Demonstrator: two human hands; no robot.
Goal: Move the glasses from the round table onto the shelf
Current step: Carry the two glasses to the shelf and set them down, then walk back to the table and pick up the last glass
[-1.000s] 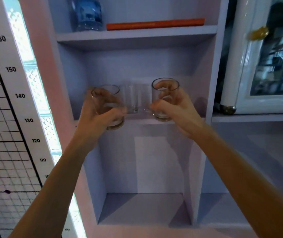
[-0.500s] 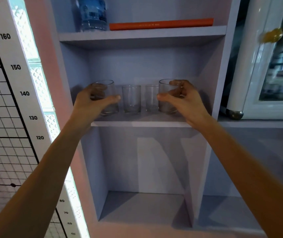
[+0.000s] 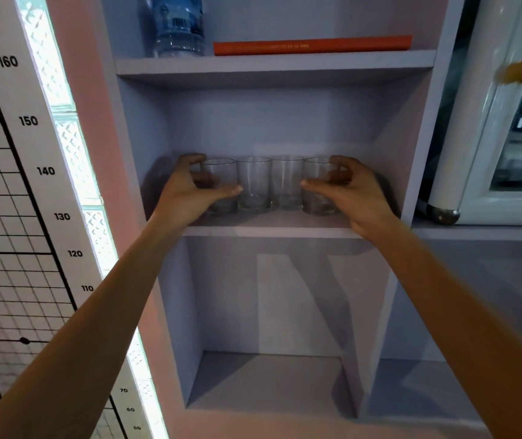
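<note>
Several clear tumbler glasses stand in a row on the middle shelf [image 3: 272, 231] of a lilac shelving unit. My left hand [image 3: 186, 194] wraps the leftmost glass [image 3: 220, 185], thumb in front and fingers behind. My right hand [image 3: 353, 193] grips the rightmost glass [image 3: 316, 186] the same way. Both held glasses rest upright on the shelf board. Two more glasses [image 3: 254, 183] [image 3: 287, 182] stand between them, close together. The round table is out of view.
A water bottle [image 3: 177, 25] and a flat orange book [image 3: 311, 45] lie on the shelf above. A white glass-door cabinet [image 3: 487, 122] stands at the right. A height chart [image 3: 31, 153] hangs at the left. An open compartment [image 3: 266, 375] lies below.
Both hands carried their glasses forward and set them down on the middle shelf, then slid them inward beside the two standing glasses. The view moved closer.
</note>
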